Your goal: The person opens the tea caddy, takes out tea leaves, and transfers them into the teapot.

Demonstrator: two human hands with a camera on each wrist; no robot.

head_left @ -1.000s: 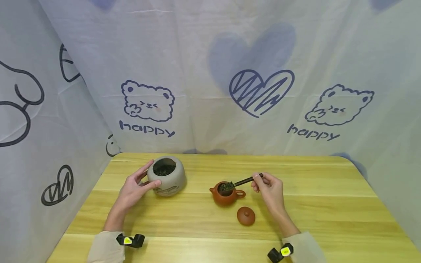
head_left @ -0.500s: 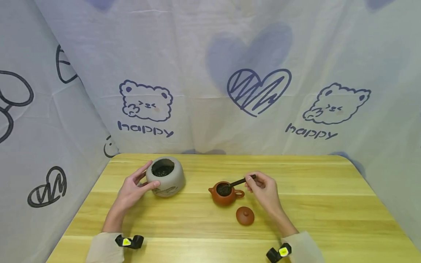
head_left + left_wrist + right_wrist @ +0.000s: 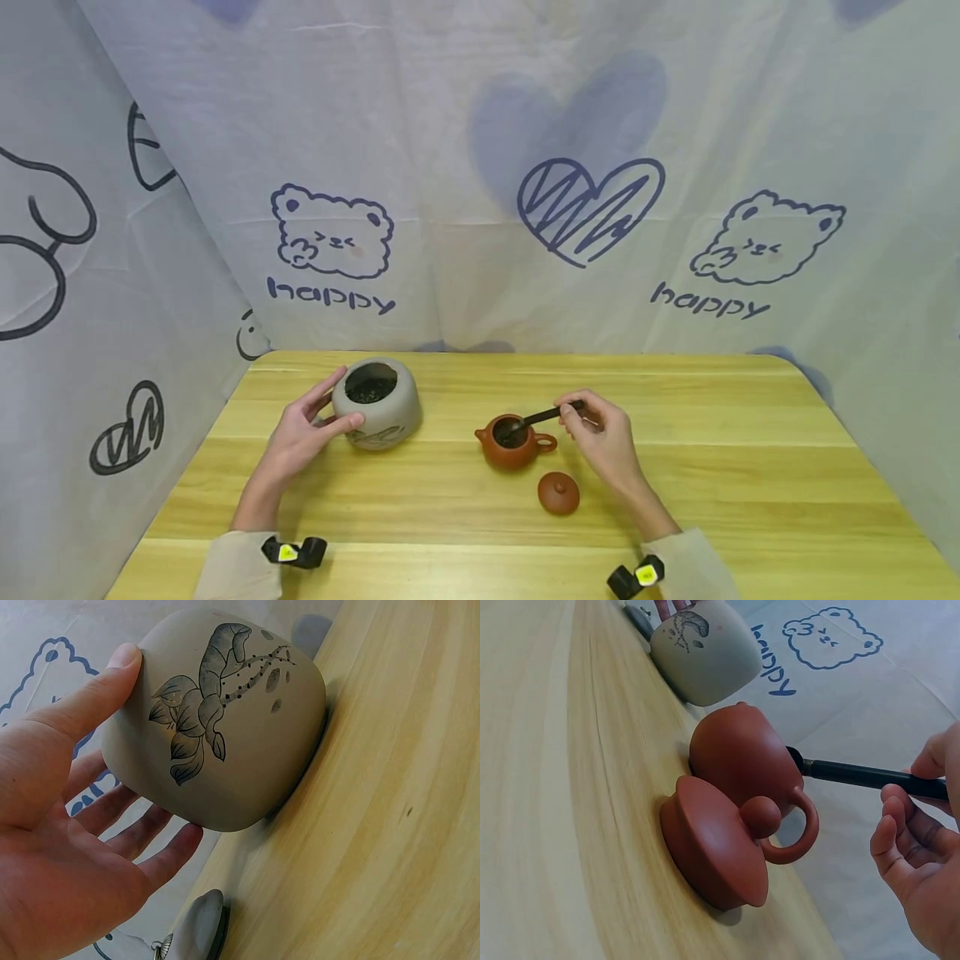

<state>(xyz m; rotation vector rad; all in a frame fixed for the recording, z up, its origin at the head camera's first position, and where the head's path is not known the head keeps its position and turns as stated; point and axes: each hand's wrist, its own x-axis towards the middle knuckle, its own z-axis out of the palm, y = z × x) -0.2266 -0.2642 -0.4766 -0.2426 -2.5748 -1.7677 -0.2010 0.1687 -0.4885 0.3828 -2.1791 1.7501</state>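
Observation:
My left hand point(image 3: 300, 433) holds a rounded grey tea jar point(image 3: 396, 414) by its side, thumb near the rim and fingers on the far side. Dark loose tea leaves point(image 3: 371, 390) show inside its mouth, and a lotus design point(image 3: 196, 720) decorates its wall. Between thumb and fingers, my right hand point(image 3: 606, 433) pinches the dark handle of a tea scoop point(image 3: 542, 416). The scoop's end dips into the open mouth of a red-brown clay teapot point(image 3: 510, 455), where dark leaves show. Near the teapot's handle, its knobbed lid point(image 3: 558, 493) lies on the table.
A grey lid with a metal ring point(image 3: 196, 930) sits by the jar in the left wrist view. The wooden table point(image 3: 450, 517) ends at a printed cloth backdrop point(image 3: 457, 250); another cloth point(image 3: 60, 400) hangs along the left side.
My right hand has moved left and tipped the scoop down into the teapot; the heap of leaves seen on it earlier has dropped inside. The left hand and jar stay in place.

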